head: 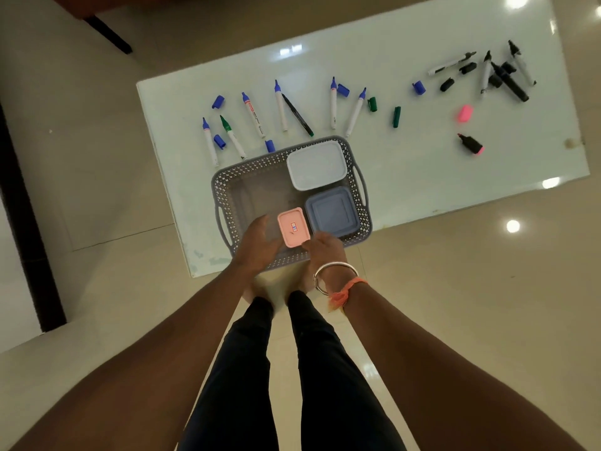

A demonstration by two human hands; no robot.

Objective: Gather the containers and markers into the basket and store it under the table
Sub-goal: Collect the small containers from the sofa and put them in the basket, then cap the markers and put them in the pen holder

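Observation:
A grey perforated basket [247, 172] sits at the near edge of a low white table [406, 151]. Inside it lie a white lidded container [317, 165] at the far right and a blue-grey lidded container [331, 211] in front of it. A small pink container [293, 226] is in the basket's near part, held between both hands. My left hand [258, 244] cups its left side and my right hand [323, 247] grips its near right corner. Several uncapped markers, such as a blue one [254, 115], lie on the table beyond the basket.
Loose caps are scattered among the markers: blue [218, 101], green [396, 117], pink [465, 113]. Black markers [509, 81] cluster at the far right, and a pink highlighter [470, 144] lies nearer. My legs stand on the glossy tiled floor [471, 271]. A dark furniture leg [109, 34] is far left.

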